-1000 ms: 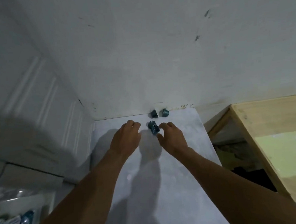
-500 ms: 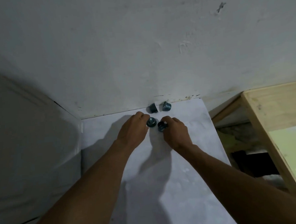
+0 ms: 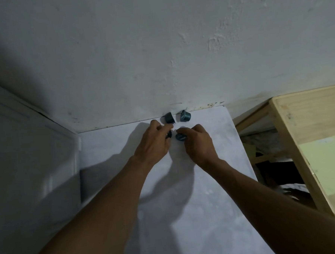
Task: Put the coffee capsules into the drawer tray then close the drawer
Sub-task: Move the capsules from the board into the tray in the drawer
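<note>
Several small teal coffee capsules lie at the far end of a white counter (image 3: 195, 193), close to the wall. My left hand (image 3: 154, 143) is closed around one capsule (image 3: 169, 135), mostly hidden under the fingers. My right hand (image 3: 198, 142) pinches another capsule (image 3: 180, 136) by its rim. Two more capsules lie on their sides against the wall: one (image 3: 169, 118) just beyond my left fingertips, the other (image 3: 186, 116) to its right. The drawer and its tray are out of view.
A white plastered wall (image 3: 158, 49) closes the far side. A white panelled cabinet (image 3: 28, 153) stands on the left. On the right, past a dark gap (image 3: 271, 160), is a light wooden table (image 3: 314, 138) with a pale green sheet on it.
The view has tilted up and moved closer to the wall. Both hands have closed on the two near capsules, which were lying together on the counter between the fingertips a second ago.
</note>
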